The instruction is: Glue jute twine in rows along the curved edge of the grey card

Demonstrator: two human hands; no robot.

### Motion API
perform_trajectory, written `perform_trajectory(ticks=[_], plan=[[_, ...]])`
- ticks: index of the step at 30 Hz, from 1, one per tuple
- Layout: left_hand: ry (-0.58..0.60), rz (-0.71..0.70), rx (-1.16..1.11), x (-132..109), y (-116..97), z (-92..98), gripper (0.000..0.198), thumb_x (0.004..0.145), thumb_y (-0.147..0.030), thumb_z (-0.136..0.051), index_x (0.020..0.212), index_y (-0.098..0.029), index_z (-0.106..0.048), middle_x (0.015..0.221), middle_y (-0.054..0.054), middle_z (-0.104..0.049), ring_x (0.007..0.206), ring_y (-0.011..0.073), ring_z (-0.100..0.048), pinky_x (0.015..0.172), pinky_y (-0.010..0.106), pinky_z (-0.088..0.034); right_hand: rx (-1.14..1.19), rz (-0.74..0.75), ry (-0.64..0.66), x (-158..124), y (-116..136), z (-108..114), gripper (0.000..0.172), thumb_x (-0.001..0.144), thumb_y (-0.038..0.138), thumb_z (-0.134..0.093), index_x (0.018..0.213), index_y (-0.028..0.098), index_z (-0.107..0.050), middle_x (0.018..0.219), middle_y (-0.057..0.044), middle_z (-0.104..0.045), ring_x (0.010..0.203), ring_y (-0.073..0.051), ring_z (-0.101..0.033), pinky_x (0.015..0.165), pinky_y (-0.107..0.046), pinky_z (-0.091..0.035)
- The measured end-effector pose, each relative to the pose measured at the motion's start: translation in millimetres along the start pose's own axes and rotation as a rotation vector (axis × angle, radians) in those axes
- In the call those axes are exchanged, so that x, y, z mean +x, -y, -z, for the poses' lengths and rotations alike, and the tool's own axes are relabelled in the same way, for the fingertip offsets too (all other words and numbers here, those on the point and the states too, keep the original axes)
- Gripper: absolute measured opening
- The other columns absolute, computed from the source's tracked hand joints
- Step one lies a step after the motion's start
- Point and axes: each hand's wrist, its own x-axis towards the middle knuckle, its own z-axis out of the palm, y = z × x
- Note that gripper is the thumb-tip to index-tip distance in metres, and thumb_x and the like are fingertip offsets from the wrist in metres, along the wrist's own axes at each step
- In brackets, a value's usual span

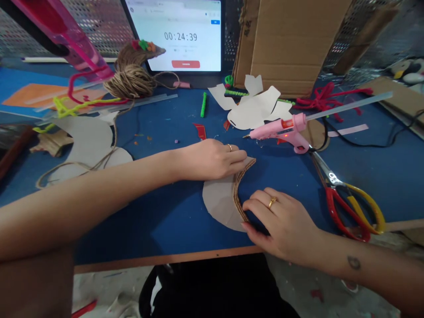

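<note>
Here, my left grip point(228, 159) is lying over the cardboard piece point(219, 201) on the surface point(165, 212), clamped or not I cannot tell; my right grip point(281, 218), fingertips apart, is touching its curved edge. I'm guessing light, stiff, best held there.

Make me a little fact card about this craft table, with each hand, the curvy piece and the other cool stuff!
Left hand: on the upper end of the curved grey piece
Right hand: touching its brown inner edge, lower down
Glue gun: pink, with a clear stick in its back
Scissors: red-and-yellow-handled, right of the glue gun's grip
Screen: shows 00:24:39
Twine ball: by the screen's left side
</note>
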Motion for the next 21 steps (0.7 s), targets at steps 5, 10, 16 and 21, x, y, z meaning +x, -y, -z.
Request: perform_trajectory(ticks=[5,10,16,21], plan=[[-0.039,0.003,-0.025,2.9,2.3,-4.6,0.036,0.097,-0.009,-0.025,0.117,-0.014,-0.055,0.093,0.005,-0.062,0.077,0.0130,-0.058,0.054,0.024,-0.040,0.003,-0.004,0.005,1.1,-1.1,-0.7,0.013,0.079,0.025,-0.053,0.086,0.016,-0.060,0.092,-0.009,-0.060,0.077,-0.021,-0.049,0.064,-0.035,-0.043],[-0.050,0.045,-0.126,5.4,8.7,-8.8,0.033,0.097,-0.013,-0.028,0.107,-0.015,-0.059,0.091,0.005,-0.061,0.070,0.0134,-0.056,0.052,0.024,-0.037,-0.005,0.015,0.031,1.9,-5.0,-1.2,0.015,0.080,0.027,-0.053,0.091,0.018,-0.057,0.124,-0.009,-0.054,0.093,-0.024,-0.049,0.076,-0.039,-0.042],[0.063,0.091,-0.323,18.1,18.9,-6.7,0.017,0.092,-0.018,-0.047,0.088,-0.015,-0.063,0.090,0.005,-0.061,0.074,0.0136,-0.058,0.058,0.023,-0.040,-0.010,-0.017,0.074,3.1,-7.5,-1.6,0.014,0.078,0.029,-0.054,0.090,0.022,-0.055,0.136,-0.007,-0.049,0.098,-0.025,-0.046,0.076,-0.038,-0.038],[0.040,0.134,-0.320,24.8,19.6,-6.7,0.014,0.090,-0.021,-0.052,0.084,-0.016,-0.064,0.085,0.004,-0.061,0.070,0.0135,-0.057,0.050,0.024,-0.034,-0.027,-0.024,0.053,3.7,-7.6,-5.3,0.016,0.077,0.032,-0.056,0.091,0.024,-0.057,0.134,-0.011,-0.050,0.105,-0.028,-0.044,0.079,-0.040,-0.037]])
